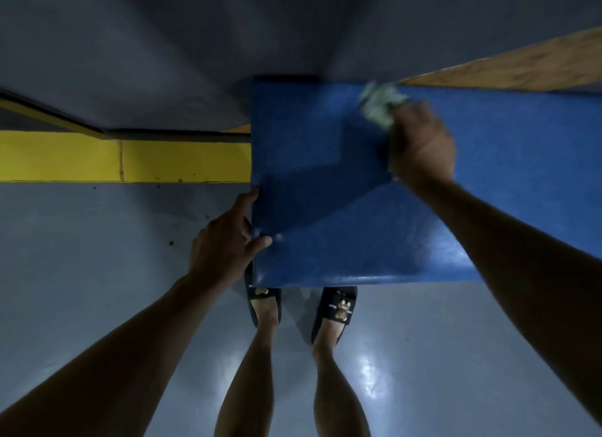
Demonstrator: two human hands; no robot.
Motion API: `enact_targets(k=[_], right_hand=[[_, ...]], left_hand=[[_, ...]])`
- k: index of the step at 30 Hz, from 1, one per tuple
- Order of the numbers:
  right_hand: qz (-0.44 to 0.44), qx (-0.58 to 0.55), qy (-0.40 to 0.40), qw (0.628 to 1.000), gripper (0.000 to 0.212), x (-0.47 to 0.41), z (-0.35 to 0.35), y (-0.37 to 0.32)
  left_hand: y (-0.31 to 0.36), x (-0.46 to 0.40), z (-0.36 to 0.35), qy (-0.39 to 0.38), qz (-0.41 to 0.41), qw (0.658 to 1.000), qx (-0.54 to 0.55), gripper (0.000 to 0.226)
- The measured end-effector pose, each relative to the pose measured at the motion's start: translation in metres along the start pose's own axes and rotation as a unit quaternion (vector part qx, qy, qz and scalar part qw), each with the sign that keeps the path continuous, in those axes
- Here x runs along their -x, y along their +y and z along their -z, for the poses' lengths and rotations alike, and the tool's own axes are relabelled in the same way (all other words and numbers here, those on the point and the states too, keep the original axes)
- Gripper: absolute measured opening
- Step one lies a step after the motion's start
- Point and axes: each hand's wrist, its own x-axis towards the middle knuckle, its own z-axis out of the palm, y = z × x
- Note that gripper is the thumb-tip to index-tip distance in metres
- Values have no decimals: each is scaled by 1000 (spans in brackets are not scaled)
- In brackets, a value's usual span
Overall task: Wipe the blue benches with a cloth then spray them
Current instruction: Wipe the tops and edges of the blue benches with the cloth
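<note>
A blue padded bench (319, 163) runs from the middle of the view out past the right edge. My right hand (422, 143) holds a crumpled green-and-white cloth (379, 106) down on the bench top near its far edge; both look blurred. My left hand (226, 241) grips the bench's near left corner, thumb on the top surface and fingers down its left end. No spray bottle is in view.
A grey wall rises behind the bench, with a wooden board (521, 65) along it at the upper right. A yellow painted strip (130, 161) runs along the floor at the left. My feet in dark slippers (338, 309) stand on the glossy grey floor under the bench's front edge.
</note>
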Motion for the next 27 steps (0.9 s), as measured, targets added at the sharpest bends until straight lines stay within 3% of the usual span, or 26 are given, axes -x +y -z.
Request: enact_targets(k=[2, 4, 6, 8, 10, 12, 13, 15, 17, 19, 21, 23, 27], right_hand=[[-202, -13, 53, 978, 35, -7, 2, 6], [-277, -34, 79, 957, 39, -5, -12, -32], [-200, -84, 68, 974, 44, 8, -31, -86], [-24, -86, 4, 996, 40, 24, -41, -123], [157, -64, -64, 984, 33, 24, -29, -116], [212, -44, -69, 974, 33, 8, -13, -76], [172, -31, -66, 982, 33, 0, -8, -50], [-2, 15, -18, 1000, 44, -10, 6, 6], [-192, 16, 33, 981, 54, -14, 14, 30], [-268, -6, 54, 962, 45, -18, 4, 7], [-204, -76, 63, 974, 41, -19, -17, -42], [-56, -145, 38, 987, 39, -14, -36, -92], [143, -100, -69, 982, 34, 7, -38, -139]], left_hand=[[0, -1, 0, -4, -2, 1000, 1, 81], [-1, -2, 0, -5, 0, 1000, 6, 80], [-1, -3, 1, -10, 7, 1000, 11, 80], [-1, -3, 2, -12, 10, 1000, 5, 80], [0, -3, 3, -12, 14, 1000, -1, 79], [2, -4, 3, -15, 25, 1000, -2, 79], [2, -4, 3, -16, 31, 999, 3, 80], [1, -5, 2, -18, 32, 999, 13, 81], [2, -4, 2, -22, 33, 999, 13, 80], [2, -4, 2, -21, 35, 999, 18, 80], [2, -3, 3, -17, 31, 999, 24, 79], [3, -3, 4, -16, 21, 999, 27, 79], [6, 1, 6, -16, 24, 999, 45, 78]])
